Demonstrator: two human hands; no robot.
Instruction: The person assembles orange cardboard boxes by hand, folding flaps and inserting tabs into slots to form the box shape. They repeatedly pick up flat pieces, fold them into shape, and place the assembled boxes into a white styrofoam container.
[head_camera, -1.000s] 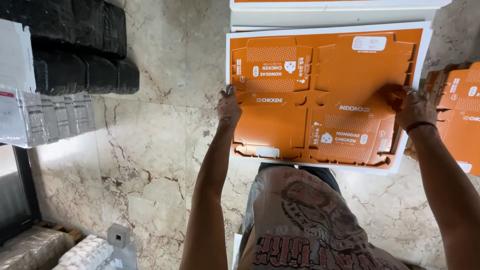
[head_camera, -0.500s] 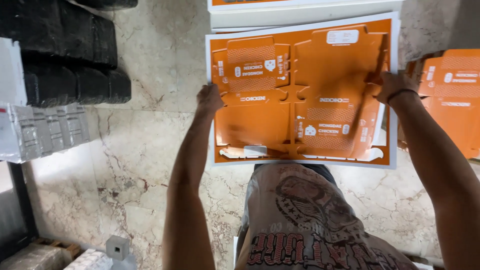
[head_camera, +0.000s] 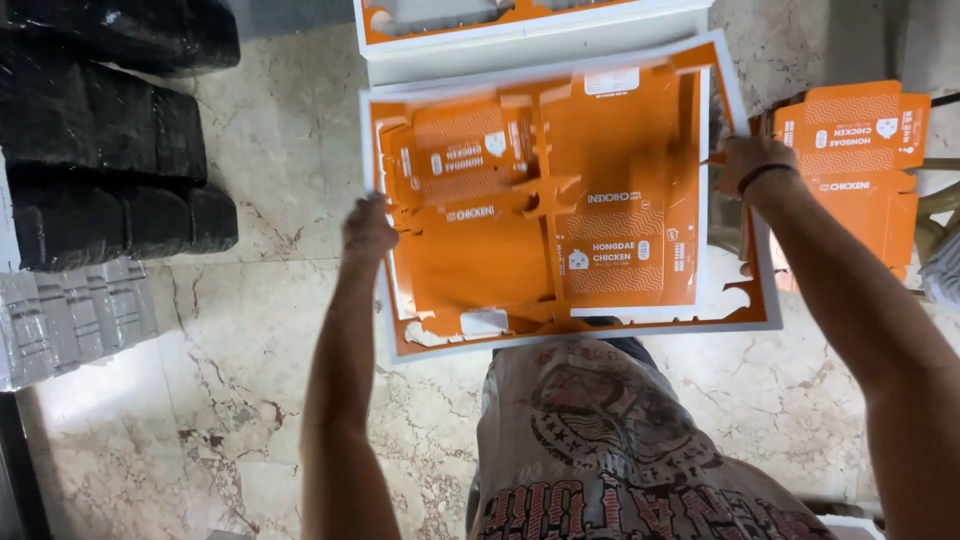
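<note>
While both hands grip the orange die-cut cardboard sheet (head_camera: 560, 200) by its side edges, left hand (head_camera: 367, 226) and right hand (head_camera: 745, 163) closed on it, it hangs over the marble floor (head_camera: 250, 330). Next it probably needs separating the box blanks from the frame, pulling evenly.

Marble floor (head_camera: 270, 330), beige, veined. Black bundles (head_camera: 110, 150) stacked at left on floor; grey packs (head_camera: 70, 320) just below them. Orange carton stack (head_camera: 860, 160) at right, white sheet stack (head_camera: 540, 40) at top.
</note>
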